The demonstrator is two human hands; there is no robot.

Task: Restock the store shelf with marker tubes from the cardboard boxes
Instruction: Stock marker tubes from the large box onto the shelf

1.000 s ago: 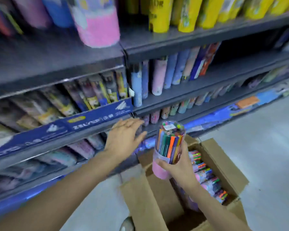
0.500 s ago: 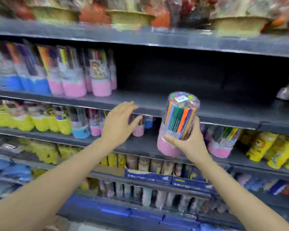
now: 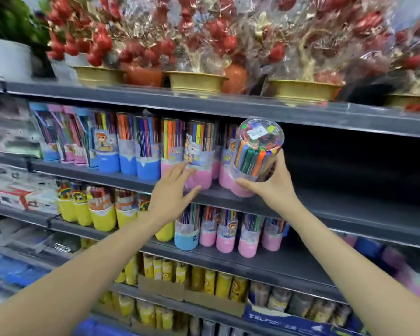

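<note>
My right hand [image 3: 274, 183] grips a clear marker tube [image 3: 256, 151] with a pink base, tilted, its base just above the edge of the dark grey shelf [image 3: 325, 204]. It sits at the right end of a row of blue and pink marker tubes [image 3: 146, 151] standing on that shelf. My left hand [image 3: 174, 192] is open with straight fingers, its fingertips touching the pink base of a standing tube [image 3: 199, 163]. To the right of the held tube the shelf lies dark and bare. The cardboard boxes are out of view.
The shelf above carries wrapped red artificial flowers in gold pots [image 3: 197, 81]. The shelf below holds yellow tubes [image 3: 102, 214] and more pink and blue tubes [image 3: 228, 234]. Lower shelves hold yellow packs [image 3: 204, 277] and a blue display box [image 3: 289, 321].
The view rose from the box on the floor to the upper shelves. My right hand lifted the tube up to the shelf row. My left hand moved up onto a standing pink tube.
</note>
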